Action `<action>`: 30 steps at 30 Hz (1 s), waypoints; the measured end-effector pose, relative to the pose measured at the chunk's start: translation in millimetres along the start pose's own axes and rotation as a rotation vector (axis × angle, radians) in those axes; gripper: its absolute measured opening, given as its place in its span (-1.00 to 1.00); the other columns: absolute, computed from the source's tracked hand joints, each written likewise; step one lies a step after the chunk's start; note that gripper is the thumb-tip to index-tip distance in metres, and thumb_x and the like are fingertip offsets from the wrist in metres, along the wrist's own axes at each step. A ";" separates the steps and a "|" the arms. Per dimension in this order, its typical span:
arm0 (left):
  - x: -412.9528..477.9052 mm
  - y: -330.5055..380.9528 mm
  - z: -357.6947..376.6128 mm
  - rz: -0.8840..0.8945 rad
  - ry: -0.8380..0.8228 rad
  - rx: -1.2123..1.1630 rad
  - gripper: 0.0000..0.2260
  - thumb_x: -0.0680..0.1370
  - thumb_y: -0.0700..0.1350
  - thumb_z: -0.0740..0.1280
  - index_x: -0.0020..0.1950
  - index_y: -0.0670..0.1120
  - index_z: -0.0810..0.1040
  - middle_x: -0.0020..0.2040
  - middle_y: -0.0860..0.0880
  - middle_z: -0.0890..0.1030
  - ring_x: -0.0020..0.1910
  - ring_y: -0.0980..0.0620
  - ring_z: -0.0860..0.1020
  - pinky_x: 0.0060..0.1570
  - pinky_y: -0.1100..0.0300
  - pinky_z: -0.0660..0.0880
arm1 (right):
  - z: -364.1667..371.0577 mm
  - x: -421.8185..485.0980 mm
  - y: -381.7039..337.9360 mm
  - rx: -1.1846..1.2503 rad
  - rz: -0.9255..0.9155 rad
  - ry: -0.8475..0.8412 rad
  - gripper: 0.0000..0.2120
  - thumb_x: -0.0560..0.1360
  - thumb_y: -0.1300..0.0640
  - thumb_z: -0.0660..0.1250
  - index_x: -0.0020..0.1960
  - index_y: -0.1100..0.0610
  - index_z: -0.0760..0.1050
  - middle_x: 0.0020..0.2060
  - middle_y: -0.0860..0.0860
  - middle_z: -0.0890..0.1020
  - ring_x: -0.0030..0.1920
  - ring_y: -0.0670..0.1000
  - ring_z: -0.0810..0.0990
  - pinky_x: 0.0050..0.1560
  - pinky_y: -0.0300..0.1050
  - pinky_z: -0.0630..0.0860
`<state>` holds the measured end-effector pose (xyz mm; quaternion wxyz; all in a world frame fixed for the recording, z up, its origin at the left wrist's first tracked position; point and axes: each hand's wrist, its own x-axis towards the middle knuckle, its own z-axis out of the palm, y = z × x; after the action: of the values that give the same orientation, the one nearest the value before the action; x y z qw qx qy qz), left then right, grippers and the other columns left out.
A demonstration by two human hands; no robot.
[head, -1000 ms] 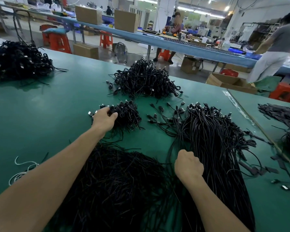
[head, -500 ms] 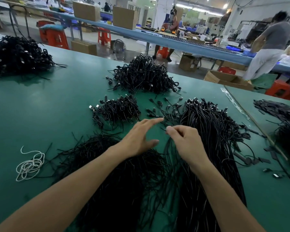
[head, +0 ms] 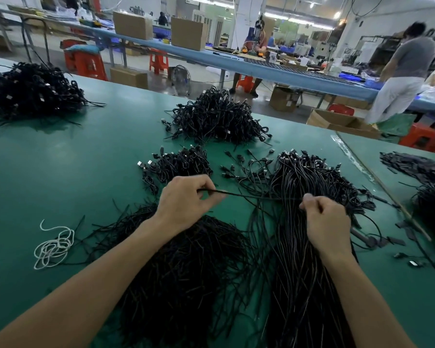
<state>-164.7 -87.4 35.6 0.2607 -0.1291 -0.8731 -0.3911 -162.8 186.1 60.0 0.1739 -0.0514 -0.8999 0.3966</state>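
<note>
A thin black cable [head: 251, 196] is stretching straight between both hands above the green table [head: 60, 172]: the left hand [head: 186, 199] is pinching one end, the right hand [head: 328, 222] pinching the other.

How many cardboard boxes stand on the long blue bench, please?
2: the left cardboard box and the right cardboard box beside it; others farther along may be hidden.

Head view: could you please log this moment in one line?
left hand pinches thin black cable | right hand pinches same cable | stretched above green table
</note>
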 end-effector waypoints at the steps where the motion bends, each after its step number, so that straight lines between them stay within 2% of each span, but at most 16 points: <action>1: -1.1 1.3 -2.6 0.035 -0.075 0.118 -0.61 0.45 0.39 0.28 -0.20 0.09 0.60 -0.33 0.14 0.61 -0.37 0.20 0.52 -0.33 0.24 0.45 | 0.3 0.7 2.2 -0.120 -0.025 -0.092 -0.70 0.66 -0.02 0.19 -0.08 0.11 0.59 -0.51 -0.04 0.48 -0.60 -0.14 0.36 -0.55 -0.28 0.25; 2: -1.9 3.4 -3.7 0.050 -0.161 0.231 -0.49 0.44 0.49 0.13 -0.17 0.11 0.60 -0.29 0.18 0.60 -0.30 0.21 0.55 -0.26 0.22 0.47 | 1.4 0.9 1.4 -0.201 -0.037 -0.194 -0.72 0.65 -0.01 0.20 -0.09 0.10 0.58 -0.45 -0.01 0.54 -0.52 -0.11 0.47 -0.51 -0.24 0.32; 4: -2.8 4.2 -3.1 0.020 -0.320 0.371 -0.39 0.48 0.52 -0.08 -0.08 0.13 0.57 -0.28 0.18 0.58 -0.27 0.20 0.56 -0.22 0.18 0.47 | 6.6 -0.6 -3.5 -0.206 -0.046 -0.396 -0.75 0.66 0.02 0.21 -0.11 0.08 0.55 -0.30 0.03 0.62 -0.29 0.03 0.62 -0.34 -0.18 0.46; 6: -2.6 -2.0 -0.6 -0.009 -0.436 0.408 -0.55 0.57 0.40 0.00 -0.05 0.14 0.52 -0.24 0.15 0.59 -0.25 0.15 0.56 -0.23 0.14 0.44 | 12.1 -4.4 -9.4 -0.128 -0.061 -0.504 -0.76 0.66 0.05 0.20 -0.13 0.07 0.52 -0.28 0.02 0.63 -0.28 -0.03 0.63 -0.31 -0.24 0.48; 8: -4.6 -8.0 0.6 -0.049 -0.560 0.372 -0.74 0.63 0.26 0.13 -0.03 0.13 0.46 -0.17 0.15 0.60 -0.20 0.13 0.57 -0.18 0.10 0.49 | 15.7 -5.5 -11.7 -0.065 -0.093 -0.465 -0.77 0.66 0.06 0.19 -0.13 0.05 0.52 -0.30 0.01 0.61 -0.37 -0.07 0.56 -0.34 -0.24 0.48; 10: -9.3 -14.7 2.1 -0.131 -0.669 0.283 -0.77 0.63 0.23 0.18 0.03 0.10 0.44 -0.16 0.14 0.60 -0.20 0.15 0.57 -0.14 0.11 0.53 | 17.1 -5.9 -11.4 0.048 -0.124 -0.410 -0.78 0.66 0.07 0.20 -0.13 0.03 0.54 -0.33 -0.02 0.58 -0.41 -0.05 0.46 -0.35 -0.16 0.45; 13: -17.2 -15.1 5.7 -0.230 -0.661 0.013 -0.79 0.62 0.20 0.23 0.11 0.11 0.47 -0.20 0.09 0.64 -0.29 0.20 0.58 -0.27 0.28 0.48 | 18.7 -8.2 -13.1 0.221 -0.134 -0.421 -0.79 0.65 0.08 0.23 -0.14 0.02 0.55 -0.38 -0.11 0.52 -0.38 -0.04 0.40 -0.29 -0.10 0.43; 14: -17.1 -12.9 6.2 -0.225 -0.622 -0.047 -0.80 0.63 0.17 0.22 0.10 0.10 0.52 -0.20 0.05 0.65 -0.30 0.18 0.58 -0.28 0.26 0.50 | 19.8 -9.4 -14.7 0.257 -0.133 -0.418 -0.79 0.64 0.08 0.23 -0.13 0.01 0.56 -0.38 -0.13 0.52 -0.36 -0.03 0.39 -0.28 -0.11 0.43; 16: -14.9 -4.4 4.8 -0.214 -0.570 -0.128 -0.74 0.66 0.12 0.19 0.01 0.05 0.62 -0.23 -0.07 0.64 -0.37 0.05 0.54 -0.32 0.19 0.52 | 21.9 -10.5 -17.5 0.333 -0.121 -0.369 -0.80 0.64 0.09 0.24 -0.11 0.02 0.57 -0.38 -0.14 0.50 -0.35 -0.02 0.36 -0.31 -0.13 0.39; 17: -12.9 1.7 2.6 -0.226 -0.573 -0.185 -0.69 0.65 0.13 0.18 -0.06 0.03 0.65 -0.32 -0.12 0.57 -0.46 0.02 0.46 -0.39 0.19 0.47 | 22.4 -10.0 -18.4 0.374 -0.111 -0.325 -0.80 0.64 0.10 0.24 -0.11 0.03 0.58 -0.37 -0.11 0.49 -0.35 0.00 0.35 -0.34 -0.15 0.36; 19: -8.4 16.1 -5.8 -0.305 -0.630 -0.324 -0.58 0.60 0.24 0.18 -0.23 0.03 0.65 -0.43 -0.08 0.33 -0.52 0.04 0.25 -0.48 0.26 0.29 | 22.5 -7.6 -19.9 0.460 -0.070 -0.228 -0.80 0.64 0.10 0.23 -0.09 0.05 0.58 -0.36 -0.04 0.47 -0.34 0.04 0.31 -0.38 -0.18 0.31; 20: -6.6 22.8 -10.6 -0.352 -0.680 -0.391 -0.54 0.57 0.28 0.18 -0.30 0.02 0.62 -0.45 -0.03 0.27 -0.52 0.06 0.20 -0.49 0.28 0.25 | 22.4 -6.7 -19.9 0.494 -0.043 -0.184 -0.80 0.64 0.09 0.23 -0.09 0.06 0.58 -0.35 -0.03 0.47 -0.34 0.04 0.30 -0.38 -0.20 0.30; 23: -4.4 39.2 -21.5 -0.378 -0.821 -0.707 -0.56 0.58 0.26 0.21 -0.36 0.01 0.52 -0.49 0.07 0.27 -0.52 0.09 0.17 -0.53 0.32 0.19 | 26.3 -8.2 -16.6 0.471 0.002 -0.181 -0.78 0.64 0.05 0.23 -0.10 0.05 0.59 -0.37 -0.07 0.49 -0.38 -0.04 0.32 -0.39 -0.22 0.31; 26: -2.6 52.4 -25.8 -0.442 -0.718 -1.167 -0.65 0.58 0.17 0.24 -0.29 -0.01 0.54 -0.45 0.10 0.25 -0.53 0.15 0.17 -0.59 0.35 0.17 | 34.2 -19.7 -13.1 0.352 -0.059 -0.396 -0.75 0.62 0.00 0.25 -0.13 0.05 0.62 -0.45 -0.17 0.51 -0.42 -0.12 0.37 -0.40 -0.24 0.30; 28: 1.3 56.6 -22.7 -0.480 -0.543 -1.437 -0.67 0.61 0.13 0.21 -0.14 -0.02 0.65 -0.44 0.12 0.24 -0.52 0.19 0.19 -0.62 0.37 0.19 | 37.7 -27.7 -16.1 0.282 -0.104 -0.503 -0.72 0.61 -0.05 0.26 -0.18 0.01 0.63 -0.47 -0.17 0.48 -0.43 -0.13 0.37 -0.37 -0.25 0.31; 30: 3.8 56.4 -15.4 -0.523 -0.334 -1.582 -0.65 0.64 0.07 0.16 0.06 -0.07 0.69 -0.43 0.10 0.26 -0.51 0.20 0.21 -0.63 0.38 0.22 | 36.9 -34.0 -24.5 0.263 -0.156 -0.580 -0.72 0.61 -0.07 0.26 -0.19 -0.04 0.64 -0.50 -0.15 0.40 -0.45 -0.11 0.31 -0.40 -0.25 0.28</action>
<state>-138.2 -61.7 81.1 -0.1374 -0.1232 -0.3715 -0.9099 -143.0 136.0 45.7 -0.0548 0.1555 -0.8543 0.4930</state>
